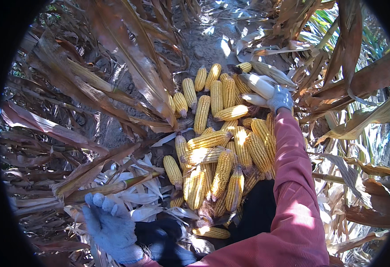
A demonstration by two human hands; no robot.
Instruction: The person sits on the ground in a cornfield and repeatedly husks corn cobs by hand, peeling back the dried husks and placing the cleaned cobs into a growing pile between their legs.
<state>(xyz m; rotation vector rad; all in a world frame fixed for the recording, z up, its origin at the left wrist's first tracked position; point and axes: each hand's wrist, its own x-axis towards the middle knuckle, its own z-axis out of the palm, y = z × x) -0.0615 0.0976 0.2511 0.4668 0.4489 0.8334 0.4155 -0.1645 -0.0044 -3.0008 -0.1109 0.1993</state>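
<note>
My right hand (280,97), in a pale knitted glove, reaches to the far right side of a pile of bare yellow corn cobs (223,160). Its fingers close on a corn ear in pale husk (256,84). Another husked ear (271,71) lies just beyond, and a pale husk tip (255,99) shows on the near side of the hand. My left hand (110,227), gloved too, is low on the left, palm up and fingers slightly curled, holding nothing. It is above loose husks, apart from the pile.
Dry corn stalks and leaves (115,90) lean in from the left, some reaching the pile. More dry leaves (355,133) crowd the right. Stripped pale husks (145,197) lie left of the cobs. Bare soil (205,43) runs beyond the pile; my dark-clothed leg (258,207) is beside it.
</note>
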